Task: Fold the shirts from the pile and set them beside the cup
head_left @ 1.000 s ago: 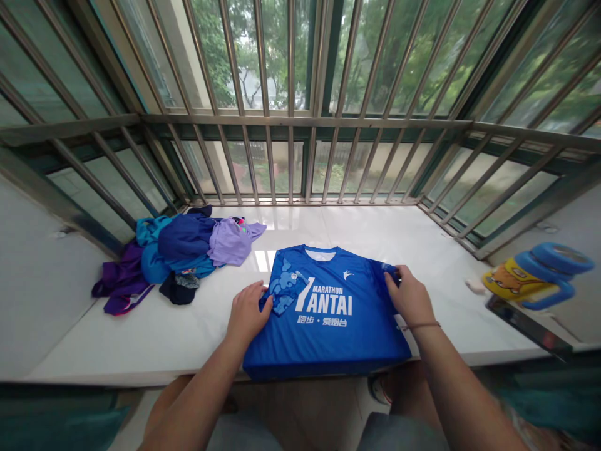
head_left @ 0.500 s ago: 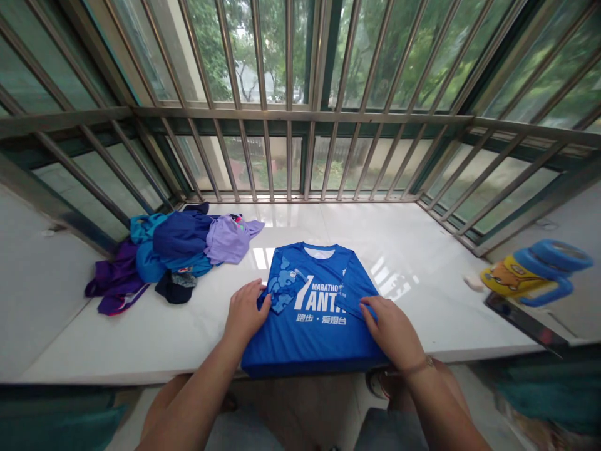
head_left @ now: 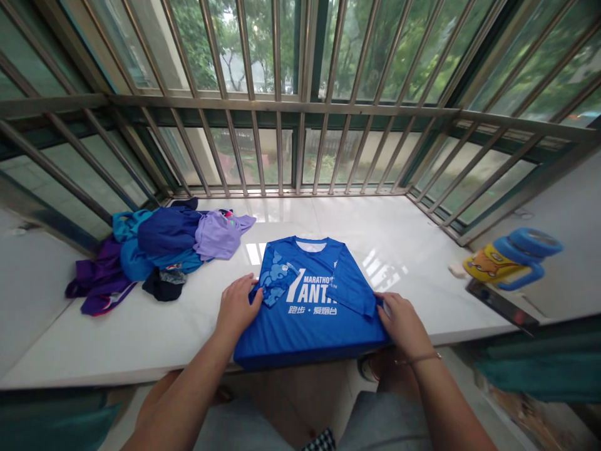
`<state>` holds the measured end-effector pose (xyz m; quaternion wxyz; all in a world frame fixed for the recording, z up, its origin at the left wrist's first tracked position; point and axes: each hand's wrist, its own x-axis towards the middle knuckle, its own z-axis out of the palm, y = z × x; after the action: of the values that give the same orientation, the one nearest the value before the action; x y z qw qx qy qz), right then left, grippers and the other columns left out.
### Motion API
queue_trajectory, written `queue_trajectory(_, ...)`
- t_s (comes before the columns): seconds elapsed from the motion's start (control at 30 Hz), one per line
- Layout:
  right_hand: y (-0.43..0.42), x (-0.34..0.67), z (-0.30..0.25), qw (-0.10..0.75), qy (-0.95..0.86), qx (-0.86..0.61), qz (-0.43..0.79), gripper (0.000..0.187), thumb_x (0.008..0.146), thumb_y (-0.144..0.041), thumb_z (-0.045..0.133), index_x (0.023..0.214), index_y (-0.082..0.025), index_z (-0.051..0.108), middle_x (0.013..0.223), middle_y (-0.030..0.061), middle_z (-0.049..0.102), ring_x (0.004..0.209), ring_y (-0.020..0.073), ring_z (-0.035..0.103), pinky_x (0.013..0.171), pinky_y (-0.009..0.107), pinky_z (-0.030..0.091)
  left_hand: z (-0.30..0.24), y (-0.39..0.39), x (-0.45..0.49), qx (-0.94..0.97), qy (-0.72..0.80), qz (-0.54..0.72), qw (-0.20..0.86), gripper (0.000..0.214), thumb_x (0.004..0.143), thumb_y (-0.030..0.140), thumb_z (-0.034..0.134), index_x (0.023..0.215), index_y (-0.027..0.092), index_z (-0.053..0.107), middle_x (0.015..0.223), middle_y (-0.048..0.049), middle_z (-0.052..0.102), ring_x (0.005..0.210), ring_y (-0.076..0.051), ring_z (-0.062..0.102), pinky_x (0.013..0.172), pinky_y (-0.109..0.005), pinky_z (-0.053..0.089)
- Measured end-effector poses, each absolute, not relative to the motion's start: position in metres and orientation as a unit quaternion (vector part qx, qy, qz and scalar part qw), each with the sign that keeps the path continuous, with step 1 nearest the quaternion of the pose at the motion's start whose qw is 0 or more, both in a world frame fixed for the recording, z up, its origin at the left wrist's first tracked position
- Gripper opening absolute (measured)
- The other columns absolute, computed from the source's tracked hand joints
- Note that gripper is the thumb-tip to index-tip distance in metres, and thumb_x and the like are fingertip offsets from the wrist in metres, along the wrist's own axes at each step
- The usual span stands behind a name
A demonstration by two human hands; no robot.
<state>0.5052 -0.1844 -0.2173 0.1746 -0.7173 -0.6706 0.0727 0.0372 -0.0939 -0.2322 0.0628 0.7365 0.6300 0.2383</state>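
Near to far. Shirt (head_left: 310,335) lies face up between the two sets of fingers, on the white ledge (head_left: 154,344); hem end drapes over the near edge, closer to the body than the fingertips.

Left hand (head_left: 239,305): fingers at the shirt's left side, thumb against the cloth. Right hand (head_left: 401,322): thumb and fingertips at the right side, by the folded cuff. Both touch; can't tell if either is actually pinching cloth.

Change: right sleeve (head_left: 352,288) is now across the front, inward of the right fingers, covering the end of the lettering; a second ago it was out to the side. Right hand has since shifted outward to the shirt's edge. Left sleeve (head_left: 278,275) is in too, just inward of the left fingers. My read: both sides are turned in, so the outline is narrower.

Pointing: collar (head_left: 312,244) faces away, beyond the fingertips, toward the window bars (head_left: 277,108). Long axis, collar to hem, runs roughly straight away from the body, by my judgement.

Clothes pile (head_left: 166,232) sits beyond and left of the left fingers. Bottle (head_left: 507,258) is well right of the right fingers, slightly beyond.
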Motion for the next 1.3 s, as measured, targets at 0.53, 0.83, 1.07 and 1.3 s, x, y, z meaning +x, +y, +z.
queue_trajectory(0.53,-0.112,0.478,-0.172,0.082,-0.750,-0.653,0.066,0.032,0.111,-0.034,0.047,0.120,-0.024,0.077,0.115,0.0094,0.080,0.108,0.0262,0.074,0.098,0.036,0.054,-0.231,-0.094,0.038,0.732,0.635,0.236,0.068,0.031,0.101,0.041,0.059,0.125,0.026,0.074,0.148,-0.0107,0.073,0.138,-0.035,0.066,0.118,-0.055,0.051)
queue_trajectory(0.83,0.007,0.466,-0.166,-0.047,-0.797,-0.600,0.049,0.039,0.109,-0.024,0.055,0.144,-0.025,0.071,0.138,0.0120,0.066,0.112,0.0217,0.072,0.099,0.029,0.052,-0.233,-0.094,0.038,0.732,0.637,0.235,0.064,0.030,0.101,0.040,0.059,0.124,0.026,0.074,0.148,-0.0108,0.073,0.138,-0.035,0.066,0.118,-0.056,0.050)
queue_trajectory(1.07,0.039,0.481,-0.165,-0.069,-0.798,-0.598,0.034,0.025,0.110,-0.027,0.057,0.117,-0.015,0.078,0.133,0.0181,0.065,0.115,0.0271,0.069,0.103,0.035,0.053,-0.232,-0.095,0.039,0.729,0.640,0.235,0.066,0.028,0.101,0.039,0.059,0.122,0.027,0.073,0.147,-0.0097,0.073,0.138,-0.035,0.066,0.118,-0.056,0.050)
queue_trajectory(1.3,0.037,0.487,-0.162,-0.058,-0.820,-0.568,0.051,0.027,0.109,-0.023,0.058,0.130,-0.020,0.075,0.144,0.0145,0.062,0.121,0.0226,0.068,0.110,0.033,0.050,-0.232,-0.095,0.039,0.728,0.640,0.237,0.068,0.027,0.101,0.039,0.060,0.122,0.027,0.073,0.147,-0.0094,0.073,0.139,-0.034,0.065,0.118,-0.055,0.050)
